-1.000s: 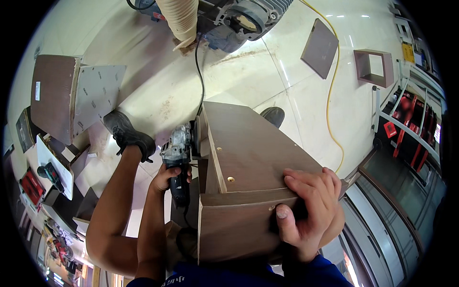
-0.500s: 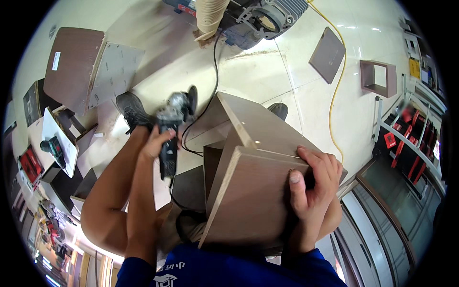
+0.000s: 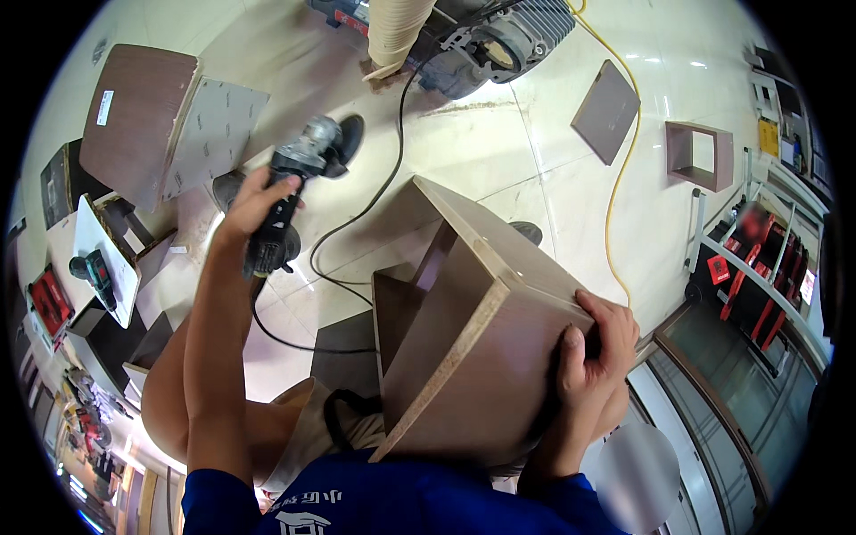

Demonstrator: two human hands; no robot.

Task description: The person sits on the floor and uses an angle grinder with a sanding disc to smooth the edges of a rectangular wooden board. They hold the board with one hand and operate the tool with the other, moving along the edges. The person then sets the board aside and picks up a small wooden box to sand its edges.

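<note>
My left hand [image 3: 259, 207] is wrapped round the body of an angle grinder [image 3: 299, 156], held out over the floor to the left of the box. The grinder's round dark disc points up and to the right. A brown wooden box [image 3: 468, 357] with raw chipboard edges rests tilted against my lap. My right hand [image 3: 599, 343] grips the box's right edge, thumb on the near face and fingers over the top panel. The grinder's black cord [image 3: 392, 178] loops down from its rear and across the floor.
Beyond the box stands a machine [image 3: 499, 49] with a beige hose [image 3: 397, 36]. A loose board [image 3: 606, 114], a small open box [image 3: 700, 156] and a yellow cable [image 3: 615, 201] lie to the right. Brown panels [image 3: 138, 125] and a cordless drill [image 3: 94, 276] are at left.
My left hand has lifted the grinder up and away from the box, and turned it so the disc faces up-right. The box has tilted slightly, with my right hand still on its edge.
</note>
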